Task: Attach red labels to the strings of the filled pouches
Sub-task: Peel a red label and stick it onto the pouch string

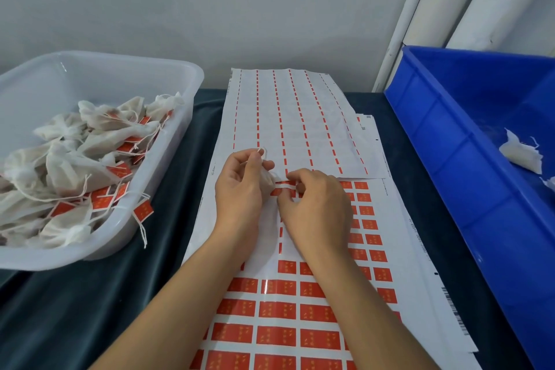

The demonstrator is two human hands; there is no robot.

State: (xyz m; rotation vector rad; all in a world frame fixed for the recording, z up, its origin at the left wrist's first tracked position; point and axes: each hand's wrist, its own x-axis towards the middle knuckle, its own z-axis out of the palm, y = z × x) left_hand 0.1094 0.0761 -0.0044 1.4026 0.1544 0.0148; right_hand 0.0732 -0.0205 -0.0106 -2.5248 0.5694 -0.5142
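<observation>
Head view, left hand (238,189) pinching pouch (268,179) and string (262,152), right hand (315,204) beside it pinching red label (285,188), label sheet (279,309) beneath, print illegible.

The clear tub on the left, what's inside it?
The clear tub holds a heap of white pouches with strings, many carrying red labels. What lies beneath the top layer, and the pouches' contents, cannot be seen.

Glossy paper label sheet (279,309), gauzy cloth pouches (69,171), translucent plastic tub (186,117), matt velvety tablecloth (60,309)
</observation>
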